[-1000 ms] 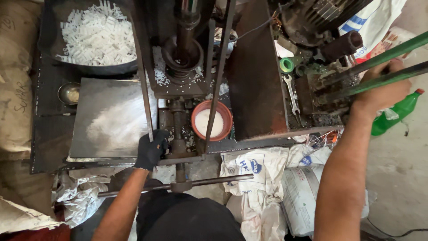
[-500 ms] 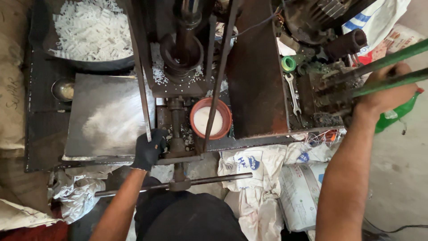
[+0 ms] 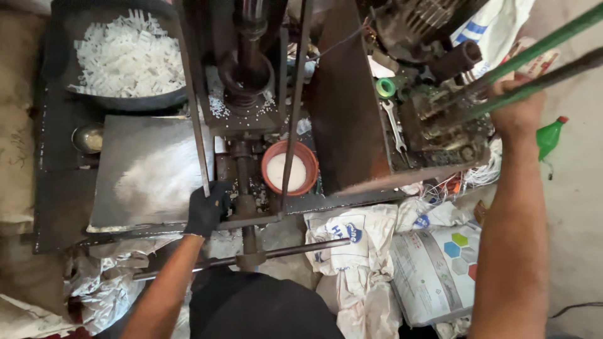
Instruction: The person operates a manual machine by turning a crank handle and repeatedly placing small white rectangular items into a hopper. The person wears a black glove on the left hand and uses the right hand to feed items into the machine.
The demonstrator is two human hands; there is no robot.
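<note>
The left hand (image 3: 207,210), in a black glove, is clenched around the foot of a thin upright rod (image 3: 196,125) at the front edge of the steel plate (image 3: 147,172), hard against the central shaft (image 3: 244,182) of the press. The bare right hand (image 3: 518,107) grips the dark lever bar (image 3: 546,78), with the green bar (image 3: 540,45) just above it. The likeliest trouble, as I judge it, is a pinch: the gloved fingers sit between rod, plate edge and shaft, so any travel of the shaft could catch them. A jolt could also tip the orange bowl of white powder (image 3: 289,168), which stands just beside the second rod (image 3: 295,107). Room is scarce on the left, hemmed in by the pan of white pieces (image 3: 125,59); the right arm has freer space over the sacks (image 3: 433,267).
</note>
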